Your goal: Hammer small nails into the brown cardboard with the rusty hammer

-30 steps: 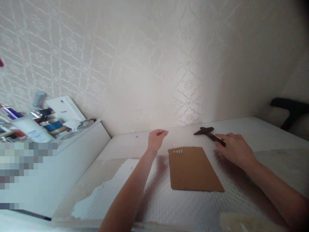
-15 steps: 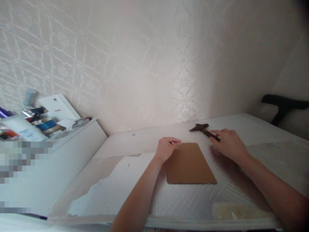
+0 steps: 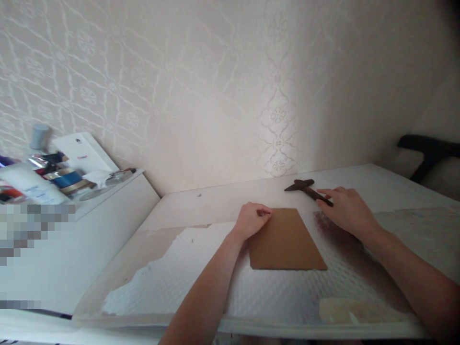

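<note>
A rectangular brown board (image 3: 285, 242) lies flat on the table's whitish textured covering. My left hand (image 3: 253, 219) rests at its far left corner, thumb and fingertips pinched together. Whatever sits in that pinch is too small or hidden to make out. To the right of the board, a dark hammer (image 3: 304, 186) points its head toward the wall and left. My right hand (image 3: 348, 208) is at the handle's near end, with the index finger and thumb around it. The hammer is low, at the tabletop; whether it is slightly lifted I cannot tell.
A white cabinet (image 3: 118, 230) on the left carries a white box (image 3: 84, 151), rolls of tape (image 3: 68, 179) and several bottles and tubes. Patterned wallpaper (image 3: 215, 96) rises behind the table. A black T-shaped object (image 3: 427, 151) stands beyond the right edge.
The view has shifted slightly. My left fingers have closed more tightly at the board's corner, and the small shiny bit seen under them before is now hidden. My right hand and the hammer look unchanged.
</note>
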The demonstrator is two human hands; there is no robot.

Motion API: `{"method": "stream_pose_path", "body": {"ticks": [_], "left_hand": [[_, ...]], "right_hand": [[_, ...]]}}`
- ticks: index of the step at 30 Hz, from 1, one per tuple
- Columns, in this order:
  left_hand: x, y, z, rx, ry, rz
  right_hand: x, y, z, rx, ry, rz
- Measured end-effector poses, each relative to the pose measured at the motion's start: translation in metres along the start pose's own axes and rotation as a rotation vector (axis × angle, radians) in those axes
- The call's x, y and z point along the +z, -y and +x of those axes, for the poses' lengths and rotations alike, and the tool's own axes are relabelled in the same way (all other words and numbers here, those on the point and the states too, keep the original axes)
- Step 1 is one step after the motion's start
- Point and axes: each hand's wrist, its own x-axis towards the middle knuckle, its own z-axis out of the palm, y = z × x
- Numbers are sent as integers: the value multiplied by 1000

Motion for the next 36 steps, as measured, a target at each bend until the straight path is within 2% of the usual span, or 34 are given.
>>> {"method": "stream_pose_path", "body": {"ticks": [10,16,23,26,30,33,36], "left_hand": [[2,3,-1,14,-12,21],[3,2,-3,8,-33,49],[4,1,-5,20,-60,50],[4,2,-5,33,-72,41],[5,2,-5,21,-73,23],[6,2,-5,2,-70,19],[7,2,-4,-11,-67,-5]], "right_hand": [[-2,-1,2,10,34,1],[-1,2,-5,70,142,-54],[-21,7,-8,124,199,-77],[-26,0,-3,99,187,69],[-29,-9,3,118,170,454],[-37,-11,2,144,280,717],[-47,-5,-3,88,398,850]]}}
